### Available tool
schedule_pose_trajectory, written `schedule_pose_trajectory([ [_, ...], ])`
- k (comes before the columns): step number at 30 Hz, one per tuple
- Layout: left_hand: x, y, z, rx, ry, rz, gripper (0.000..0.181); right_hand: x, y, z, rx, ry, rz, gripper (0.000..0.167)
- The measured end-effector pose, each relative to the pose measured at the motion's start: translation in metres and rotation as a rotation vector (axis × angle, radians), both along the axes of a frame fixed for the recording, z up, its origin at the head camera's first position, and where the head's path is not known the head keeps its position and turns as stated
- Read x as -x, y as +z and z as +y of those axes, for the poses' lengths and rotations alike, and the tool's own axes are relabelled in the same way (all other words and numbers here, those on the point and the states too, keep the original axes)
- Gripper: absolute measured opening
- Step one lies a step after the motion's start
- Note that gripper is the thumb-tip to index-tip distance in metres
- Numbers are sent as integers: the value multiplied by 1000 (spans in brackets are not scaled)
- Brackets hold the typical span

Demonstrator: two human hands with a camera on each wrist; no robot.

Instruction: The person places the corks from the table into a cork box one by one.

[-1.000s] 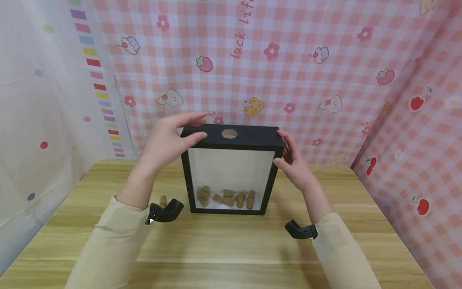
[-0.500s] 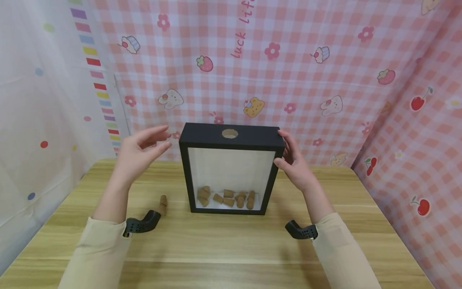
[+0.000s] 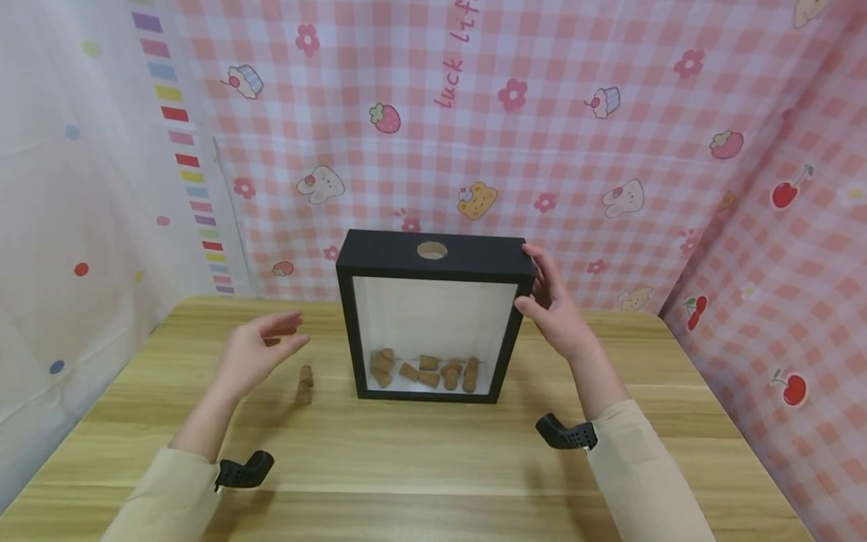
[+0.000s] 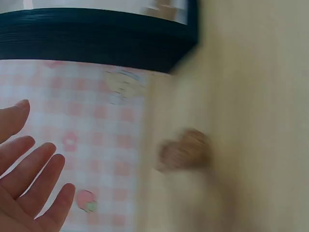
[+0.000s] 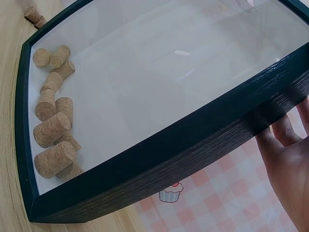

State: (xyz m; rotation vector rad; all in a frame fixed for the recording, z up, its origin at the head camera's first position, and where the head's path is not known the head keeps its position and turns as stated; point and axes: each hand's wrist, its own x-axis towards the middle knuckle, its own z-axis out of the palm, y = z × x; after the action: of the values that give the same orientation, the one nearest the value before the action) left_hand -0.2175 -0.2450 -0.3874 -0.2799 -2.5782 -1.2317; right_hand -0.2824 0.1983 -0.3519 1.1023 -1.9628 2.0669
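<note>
A black-framed shadow box with a clear front and a round hole in its top stands upright. Several cork stoppers lie along its bottom inside; they show larger as corks in the right wrist view. My right hand grips the box's upper right side, thumb at the front edge and fingers farther back. To the box's left, my left hand hovers with loose, parted fingers and holds nothing. Just right of it, loose corks lie together on the table, blurred in the left wrist view as corks.
The wood-grain table carries the box near its back. Behind it hangs a pink checked cloth, with more checked cloth at the right and a dotted white cloth at the left.
My left hand has left the box's top left corner, going left and then down near the loose corks. My right hand and the box have stayed in place.
</note>
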Motion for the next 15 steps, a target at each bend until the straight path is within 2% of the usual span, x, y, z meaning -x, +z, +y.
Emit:
schedule_pose_trajectory([
  [6, -9, -28, -8, 19, -20, -92, 54, 1, -1, 1, 1, -1, 5, 70],
  [11, -15, -47, -8, -2, 24, -200, 63, 1, -1, 1, 1, 7, 14, 69],
  [15, -19, -56, -6, -16, 56, -252, 66, 1, -1, 1, 7, 22, 19, 70],
])
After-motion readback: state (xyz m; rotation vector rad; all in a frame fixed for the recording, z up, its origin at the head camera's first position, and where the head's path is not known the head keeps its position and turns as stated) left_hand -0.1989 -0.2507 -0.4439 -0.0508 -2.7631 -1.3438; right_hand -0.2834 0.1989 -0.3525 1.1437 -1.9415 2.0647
